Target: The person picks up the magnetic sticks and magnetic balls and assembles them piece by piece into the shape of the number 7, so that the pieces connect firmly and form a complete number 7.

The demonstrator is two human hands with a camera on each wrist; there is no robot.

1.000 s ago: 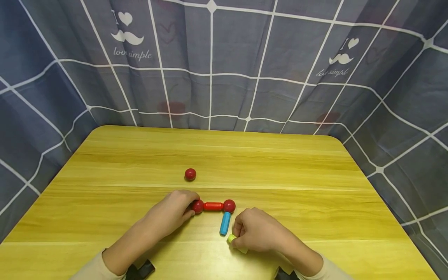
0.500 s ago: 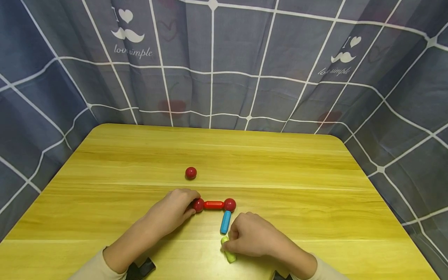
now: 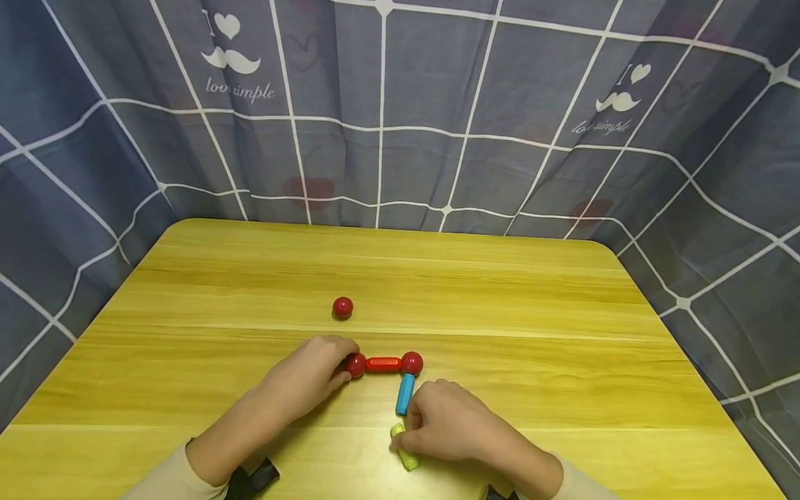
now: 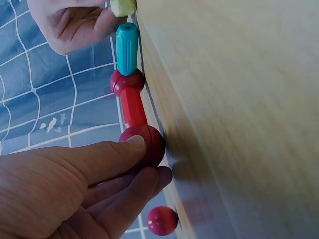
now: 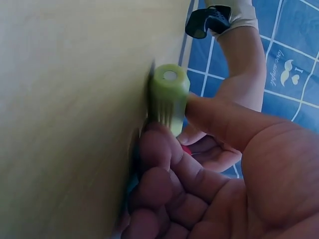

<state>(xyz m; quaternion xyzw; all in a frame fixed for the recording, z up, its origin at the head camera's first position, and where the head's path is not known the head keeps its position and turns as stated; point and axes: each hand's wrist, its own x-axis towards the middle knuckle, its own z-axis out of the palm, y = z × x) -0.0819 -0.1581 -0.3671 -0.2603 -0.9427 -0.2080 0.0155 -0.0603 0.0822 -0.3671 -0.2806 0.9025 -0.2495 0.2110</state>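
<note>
My left hand [image 3: 306, 375] pinches a dark red ball [image 4: 153, 144] between thumb and fingers. A short red building rod [image 3: 384, 364] links it to a second red ball [image 3: 412, 363]. From that second ball a blue rod [image 3: 405, 394] extends toward me, its near end free. My right hand [image 3: 455, 422] holds a yellow-green rod [image 5: 169, 102] between thumb and index finger, close to the blue rod's free end. A pale round disc shows on the yellow-green rod's end in the right wrist view. The other right fingers are curled.
A loose red ball [image 3: 342, 307] lies on the wooden table [image 3: 531, 305] beyond my left hand. A grey-blue checked curtain [image 3: 412, 167] hangs along the table's back and sides. Black straps are on both wrists.
My right hand has shifted slightly left with the yellow-green rod, which has turned and now lies near the blue rod's free end. The left hand keeps its grip on the ball.
</note>
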